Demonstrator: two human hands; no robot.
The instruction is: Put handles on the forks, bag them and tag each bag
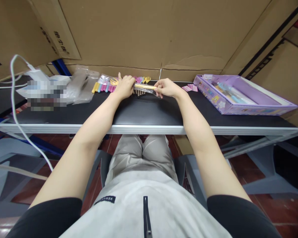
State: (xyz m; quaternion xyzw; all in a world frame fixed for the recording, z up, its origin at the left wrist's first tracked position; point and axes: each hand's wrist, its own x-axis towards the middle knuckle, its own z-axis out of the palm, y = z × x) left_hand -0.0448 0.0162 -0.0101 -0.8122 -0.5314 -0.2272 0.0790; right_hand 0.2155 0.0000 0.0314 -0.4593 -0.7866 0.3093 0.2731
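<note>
My left hand [125, 86] and my right hand [167, 88] both grip a yellow-handled utensil in a clear plastic sleeve [145, 87], held level between them just above the black tabletop [144, 110]. Each hand's fingers are pinched on one end. Right behind the hands lies a row of small coloured plastic forks [106, 86] in pink, yellow and blue, partly hidden by my left hand.
A purple gift box [240, 96] with utensils inside lies at the right. Small pink cards [190, 88] sit beside it. Clear plastic bags [80, 84] and a white cable [15, 99] are at the left. Cardboard walls [149, 33] stand behind the table.
</note>
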